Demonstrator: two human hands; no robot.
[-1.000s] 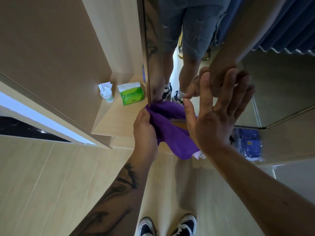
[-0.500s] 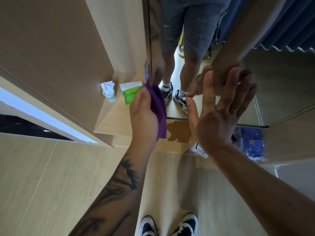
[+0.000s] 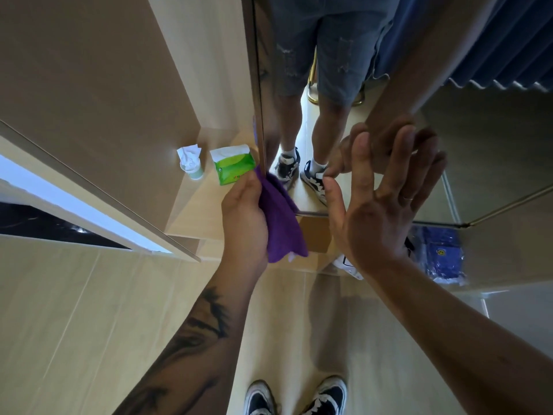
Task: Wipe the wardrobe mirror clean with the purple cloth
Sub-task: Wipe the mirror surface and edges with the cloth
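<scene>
Purple cloth (image 3: 279,218), soft and fuzzy, bunched into folds and pressed against the lower left edge of the wardrobe mirror (image 3: 344,121), its upper tip at the mirror's dark left frame, its lower corners hanging loose below the glass's bottom rim. Gripped along its left side. Mirror tall, upright, set in a pale wooden wardrobe front, reflecting legs in denim shorts, sneakers and blue curtain folds.

Fuzzy purple cloth (image 3: 279,217), glossy mirror (image 3: 344,121)

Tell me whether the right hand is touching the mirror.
Touching. The head view shows the right hand's fingertips meeting their own reflection on the mirror.
</scene>
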